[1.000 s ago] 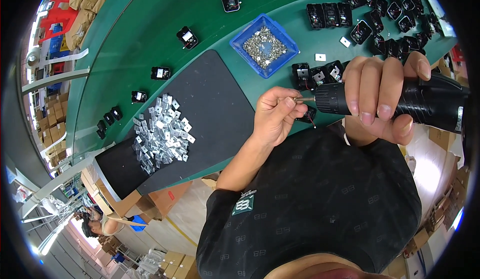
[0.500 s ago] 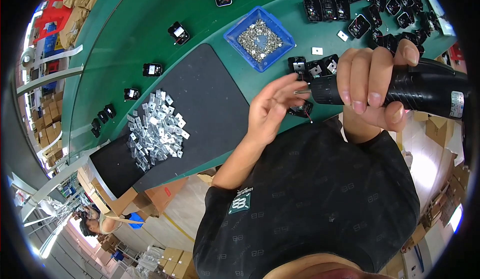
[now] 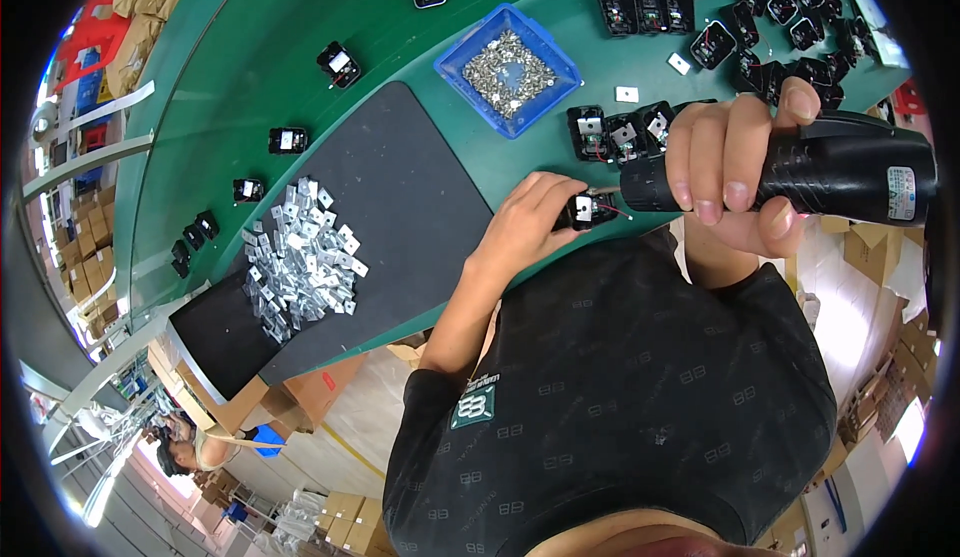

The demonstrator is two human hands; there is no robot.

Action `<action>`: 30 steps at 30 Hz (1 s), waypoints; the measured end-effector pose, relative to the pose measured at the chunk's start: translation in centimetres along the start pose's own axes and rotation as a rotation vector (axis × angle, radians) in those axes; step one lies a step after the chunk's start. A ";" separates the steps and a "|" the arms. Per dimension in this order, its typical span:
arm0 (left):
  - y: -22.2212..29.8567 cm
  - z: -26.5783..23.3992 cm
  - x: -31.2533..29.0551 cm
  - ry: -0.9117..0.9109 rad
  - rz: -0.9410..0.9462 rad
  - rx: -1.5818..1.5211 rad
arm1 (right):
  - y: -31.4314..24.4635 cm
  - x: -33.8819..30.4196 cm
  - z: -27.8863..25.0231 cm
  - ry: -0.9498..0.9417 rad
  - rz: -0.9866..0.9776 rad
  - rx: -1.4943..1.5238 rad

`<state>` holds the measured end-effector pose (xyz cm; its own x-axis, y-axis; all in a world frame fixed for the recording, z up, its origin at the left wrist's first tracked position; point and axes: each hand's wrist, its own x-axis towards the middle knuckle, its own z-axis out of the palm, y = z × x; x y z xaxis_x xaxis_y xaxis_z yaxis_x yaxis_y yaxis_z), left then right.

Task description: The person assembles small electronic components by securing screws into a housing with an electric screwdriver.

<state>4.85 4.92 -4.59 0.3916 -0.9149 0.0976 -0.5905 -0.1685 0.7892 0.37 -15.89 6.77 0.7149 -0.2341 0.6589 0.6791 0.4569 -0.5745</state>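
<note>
In my right hand (image 3: pixel 730 162) is a black electric screwdriver (image 3: pixel 845 169), held level with its tip toward the left. My left hand (image 3: pixel 525 222) is closed around the left side of a small black plastic housing (image 3: pixel 592 211), which has a silver metal plate in it and thin wires at its edge. The screwdriver's bit reaches the housing's upper edge; whether it touches a screw is too small to tell. Just beyond stand more open black housings (image 3: pixel 590 135), several with a metal plate inside, partly hidden by my right hand.
A blue bin (image 3: pixel 562 77) of small screws stands beyond the housings. Loose metal plates (image 3: pixel 305 257) are heaped on a dark mat (image 3: pixel 410 177) at left. More housings (image 3: pixel 288 141) line the green surface, others cluster far right (image 3: pixel 770 77). Two white plates (image 3: pixel 627 94) lie nearby.
My left hand has moved from the screwdriver's tip down to the housing and closed on it. The bit has come to the housing's edge. The whole view has shifted slightly.
</note>
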 end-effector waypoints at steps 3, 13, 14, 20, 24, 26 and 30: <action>0.6 0.0 0.3 0.111 -0.040 -0.120 | -0.2 -0.2 0.5 0.031 0.025 -0.015; 2.5 -1.4 1.0 0.356 -0.008 -0.145 | 0.6 -1.2 2.1 0.149 0.101 -0.148; 2.7 -1.6 1.1 0.356 -0.008 -0.146 | 0.5 -1.2 2.0 0.148 0.102 -0.148; 3.6 -2.4 1.5 0.379 0.013 -0.120 | 0.3 -0.9 2.3 0.164 0.092 -0.179; 3.6 -2.3 1.5 0.392 0.020 -0.111 | 0.5 -1.0 2.1 0.147 0.087 -0.175; 3.6 -2.3 1.6 0.401 0.026 -0.111 | 0.5 -1.0 2.0 0.136 0.082 -0.168; 3.6 -2.3 1.7 0.394 0.029 -0.113 | 0.3 -0.9 2.1 0.126 0.075 -0.163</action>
<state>5.04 3.65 -0.18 0.6293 -0.7046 0.3278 -0.5326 -0.0838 0.8422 -0.43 -13.80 7.02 0.7728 -0.3148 0.5511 0.6337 0.3346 -0.6975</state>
